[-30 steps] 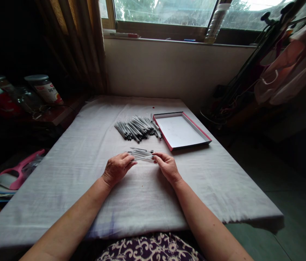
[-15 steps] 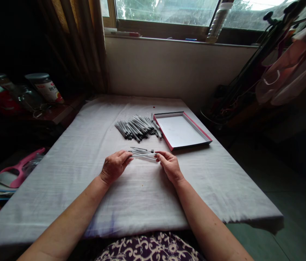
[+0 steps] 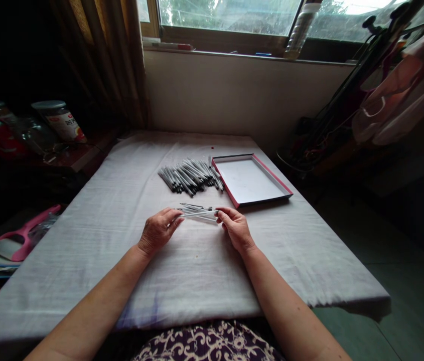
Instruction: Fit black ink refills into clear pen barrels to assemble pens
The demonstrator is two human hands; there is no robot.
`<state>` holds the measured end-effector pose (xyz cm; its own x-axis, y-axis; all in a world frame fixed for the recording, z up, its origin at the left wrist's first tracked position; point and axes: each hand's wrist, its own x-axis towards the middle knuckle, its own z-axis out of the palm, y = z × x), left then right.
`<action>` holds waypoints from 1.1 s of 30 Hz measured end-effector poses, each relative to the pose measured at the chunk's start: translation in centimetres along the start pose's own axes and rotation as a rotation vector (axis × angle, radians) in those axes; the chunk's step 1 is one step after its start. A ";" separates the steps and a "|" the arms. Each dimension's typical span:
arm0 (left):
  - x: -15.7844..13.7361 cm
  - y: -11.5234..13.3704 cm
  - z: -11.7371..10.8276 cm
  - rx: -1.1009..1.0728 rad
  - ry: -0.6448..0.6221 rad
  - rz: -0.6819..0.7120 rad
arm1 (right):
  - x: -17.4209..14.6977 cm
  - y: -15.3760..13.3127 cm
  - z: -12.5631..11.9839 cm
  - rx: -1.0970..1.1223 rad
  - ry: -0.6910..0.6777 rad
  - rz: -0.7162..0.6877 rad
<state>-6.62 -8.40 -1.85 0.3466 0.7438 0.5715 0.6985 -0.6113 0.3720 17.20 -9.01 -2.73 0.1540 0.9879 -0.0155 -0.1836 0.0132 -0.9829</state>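
Observation:
Between my two hands a thin white pen (image 3: 198,214) lies nearly level above the cloth. My left hand (image 3: 160,230) pinches its left end, and my right hand (image 3: 235,228) pinches its right end; the fingertips cover both ends. Just behind it, several loose pens and pen parts (image 3: 192,206) lie on the table. Farther back is a heap of grey-white pens with black ends (image 3: 187,176). Right of the heap sits a shallow open box lid (image 3: 263,201) with a white inside and a red and black rim.
A white cloth (image 3: 114,210) covers the table. Pink-handled scissors or a similar pink tool (image 3: 27,233) lie beyond its left edge, near jars (image 3: 64,120) on a side shelf. A clear bottle (image 3: 302,31) stands on the windowsill, and bags (image 3: 396,95) hang at right.
The right end of the pen has risen slightly, so it tilts a little more. Both hands keep their pinch; the whole view has shifted very slightly.

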 end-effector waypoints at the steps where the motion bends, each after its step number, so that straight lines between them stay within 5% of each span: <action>1: 0.0 -0.1 0.1 -0.021 -0.001 -0.009 | 0.0 0.0 0.0 -0.001 0.004 0.001; 6: -0.2 -0.4 0.4 -0.025 0.039 -0.004 | 0.0 0.0 0.1 0.008 0.017 0.013; 14: 0.0 -0.2 -0.2 0.013 -0.084 -0.057 | 0.0 0.0 -0.1 -0.021 0.047 -0.038; 24: 0.3 -0.6 -0.1 -0.285 -0.223 -0.190 | 0.2 0.1 -0.2 -0.013 0.043 -0.063; 33: 0.1 -0.5 0.6 -0.259 -0.098 -0.186 | 0.3 0.1 -0.3 -0.009 0.076 -0.054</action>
<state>-6.56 -7.86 -2.47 0.2955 0.8640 0.4076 0.5771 -0.5015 0.6445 17.50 -8.79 -2.86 0.2365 0.9713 0.0245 -0.1644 0.0648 -0.9843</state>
